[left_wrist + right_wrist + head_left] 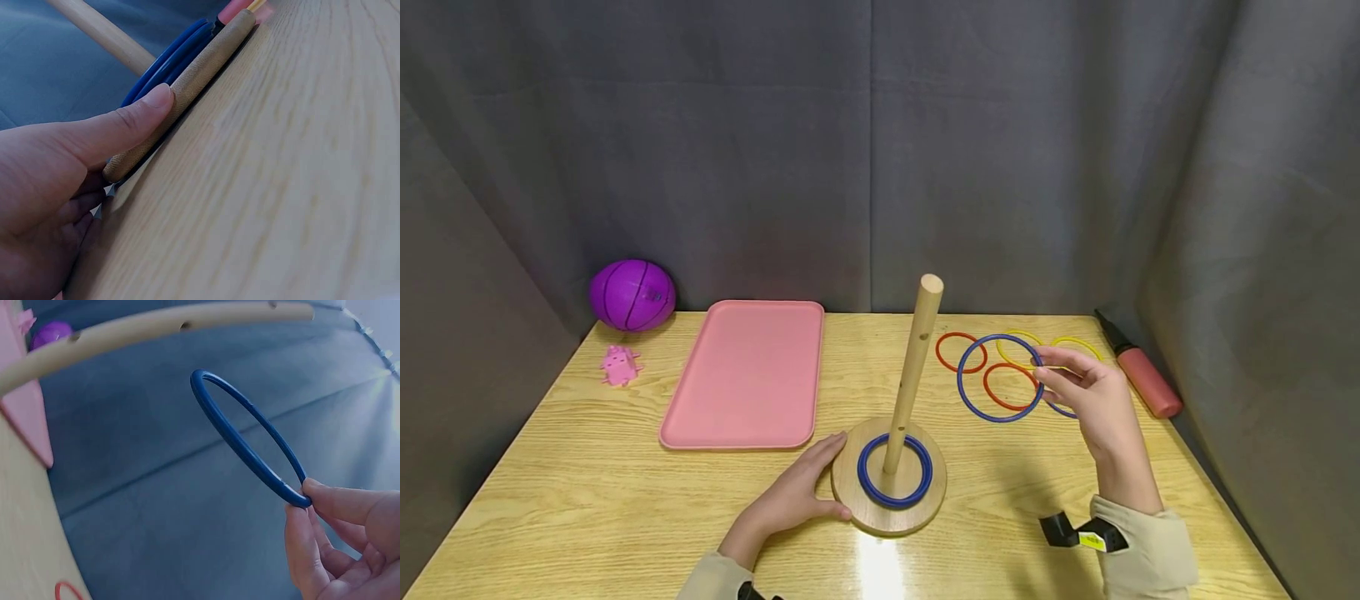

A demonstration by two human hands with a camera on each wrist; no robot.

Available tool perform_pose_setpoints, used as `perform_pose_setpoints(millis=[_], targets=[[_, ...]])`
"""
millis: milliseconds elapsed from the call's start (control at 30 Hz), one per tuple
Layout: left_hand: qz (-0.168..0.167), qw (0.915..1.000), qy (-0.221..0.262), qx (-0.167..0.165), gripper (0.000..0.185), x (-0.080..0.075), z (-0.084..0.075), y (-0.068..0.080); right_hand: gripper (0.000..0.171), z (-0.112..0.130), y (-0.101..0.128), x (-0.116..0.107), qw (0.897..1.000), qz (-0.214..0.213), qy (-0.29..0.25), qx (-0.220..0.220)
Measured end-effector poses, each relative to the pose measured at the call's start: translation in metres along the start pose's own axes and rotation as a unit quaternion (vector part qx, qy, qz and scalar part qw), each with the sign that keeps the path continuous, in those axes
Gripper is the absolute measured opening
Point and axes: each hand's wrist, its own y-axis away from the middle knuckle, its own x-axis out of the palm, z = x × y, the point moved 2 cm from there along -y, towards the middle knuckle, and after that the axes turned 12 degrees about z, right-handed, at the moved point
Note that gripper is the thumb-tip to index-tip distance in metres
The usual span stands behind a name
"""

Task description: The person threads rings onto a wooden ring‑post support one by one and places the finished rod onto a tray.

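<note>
A round wooden base [889,523] with an upright wooden pole [913,367] stands near the front middle of the table. Blue rings [895,503] lie stacked around the pole's foot. My left hand [797,496] holds the base at its left rim; in the left wrist view the thumb [140,112] presses the rim and the other fingers are partly hidden. To the right of the pole, my right hand [1097,400] pinches a blue ring [244,453] by its edge between thumb and fingers. That ring is raised above the table, apart from the pole.
Behind the raised ring lie red rings [1015,408], yellow rings [1078,339] and a partly hidden blue ring [1060,410]. A red hand pump [1146,379] lies at the right edge. Leftward are a pink tray [741,375], a purple ball [631,296] and a pink toy [620,365].
</note>
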Motion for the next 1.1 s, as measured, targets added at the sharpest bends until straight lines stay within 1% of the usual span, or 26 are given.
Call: perform_pose_setpoints(millis=[67, 167, 333, 600, 800, 933, 1100], targets=[[0.000, 1.0000, 0.000, 0.000, 0.109, 0.000, 0.000, 0.000, 0.023, 0.007, -0.001, 0.004, 1.000, 0.009, -0.013, -0.018], [0.002, 1.0000, -0.001, -0.002, 0.109, 0.000, 0.000, 0.000, 0.025, 0.016, -0.002, 0.011, 0.998, 0.025, -0.046, -0.037], [0.004, 1.0000, 0.001, -0.004, 0.108, 0.000, 0.000, 0.000, 0.028, 0.032, -0.004, 0.022, 0.992, 0.051, -0.094, -0.066], [0.005, 1.0000, 0.001, -0.005, 0.109, 0.000, 0.001, 0.000, 0.030, 0.053, -0.009, 0.040, 0.982, 0.081, -0.134, -0.104], [0.006, 0.9999, 0.009, -0.004, 0.109, 0.000, 0.000, 0.001, 0.031, 0.067, -0.015, 0.054, 0.970, 0.078, -0.194, -0.127], [0.006, 0.9999, 0.011, -0.003, 0.109, 0.000, -0.001, 0.001, 0.031, 0.073, -0.019, 0.061, 0.966, 0.058, -0.216, -0.128], [0.006, 0.9999, 0.009, -0.003, 0.109, -0.001, -0.001, 0.001, 0.031, 0.076, -0.024, 0.068, 0.965, 0.037, -0.225, -0.127]])
